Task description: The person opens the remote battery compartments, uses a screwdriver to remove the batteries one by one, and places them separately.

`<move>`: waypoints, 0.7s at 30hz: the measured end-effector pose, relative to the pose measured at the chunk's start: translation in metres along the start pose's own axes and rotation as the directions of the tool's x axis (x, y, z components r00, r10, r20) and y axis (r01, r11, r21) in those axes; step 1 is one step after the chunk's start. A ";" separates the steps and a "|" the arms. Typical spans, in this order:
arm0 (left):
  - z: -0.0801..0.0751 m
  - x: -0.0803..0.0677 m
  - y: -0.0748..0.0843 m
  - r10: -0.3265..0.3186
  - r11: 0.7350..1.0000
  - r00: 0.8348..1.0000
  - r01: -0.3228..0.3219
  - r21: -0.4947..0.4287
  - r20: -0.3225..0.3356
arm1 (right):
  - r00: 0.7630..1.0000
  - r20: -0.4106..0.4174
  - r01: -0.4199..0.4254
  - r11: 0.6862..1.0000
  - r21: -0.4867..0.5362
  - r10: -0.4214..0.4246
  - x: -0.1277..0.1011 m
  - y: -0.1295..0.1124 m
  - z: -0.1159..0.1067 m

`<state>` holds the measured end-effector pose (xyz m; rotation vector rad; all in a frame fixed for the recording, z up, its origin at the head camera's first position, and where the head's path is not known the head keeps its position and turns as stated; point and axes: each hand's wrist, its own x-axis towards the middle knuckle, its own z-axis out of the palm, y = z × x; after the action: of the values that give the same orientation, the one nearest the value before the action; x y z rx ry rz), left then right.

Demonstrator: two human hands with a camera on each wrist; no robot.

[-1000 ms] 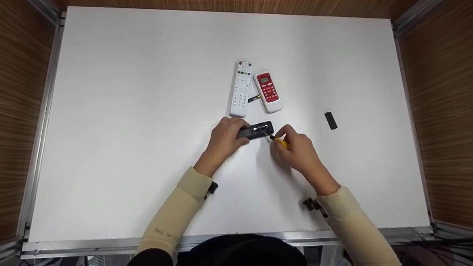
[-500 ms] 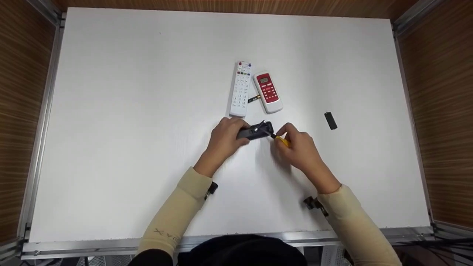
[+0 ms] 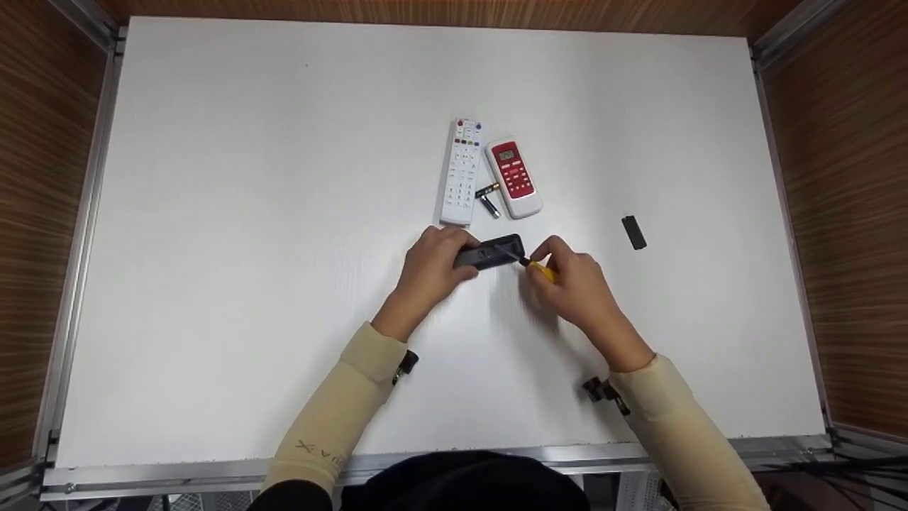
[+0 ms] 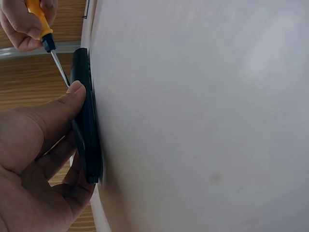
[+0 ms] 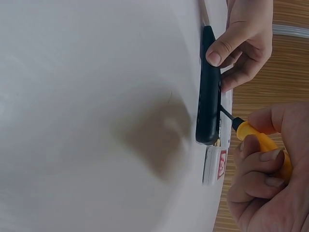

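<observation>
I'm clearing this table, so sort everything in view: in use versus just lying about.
In use: black remote, held by left hand; yellow screwdriver, held by right hand.
Lying about: white remote, red remote, two batteries, black cover.

Cream sleeves (image 3: 340, 404), faint lettering on the left, perhaps "VIVA"; small black wrist clips (image 3: 406, 363).

A lab-like workbench: white table (image 3: 284, 248) framed by aluminium rails (image 3: 78, 234).
</observation>
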<state>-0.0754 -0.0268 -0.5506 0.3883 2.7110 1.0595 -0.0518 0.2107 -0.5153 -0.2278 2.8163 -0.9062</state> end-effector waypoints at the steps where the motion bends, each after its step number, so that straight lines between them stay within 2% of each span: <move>1: 0.000 0.000 0.000 0.000 1.000 1.000 0.000 -0.002 -0.001 | 1.000 -0.003 0.004 1.000 -0.002 -0.004 0.000 0.001 0.000; 14: -0.002 -0.001 0.002 -0.011 1.000 1.000 0.011 0.003 0.011 | 1.000 0.006 0.006 1.000 0.023 -0.007 -0.003 0.006 -0.008; 21: -0.001 -0.002 0.002 0.010 1.000 1.000 -0.010 0.013 0.005 | 1.000 -0.006 0.007 0.998 0.061 -0.006 -0.004 0.016 -0.019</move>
<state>-0.0733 -0.0269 -0.5484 0.4065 2.7160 1.0430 -0.0533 0.2345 -0.5091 -0.2266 2.7892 -0.9943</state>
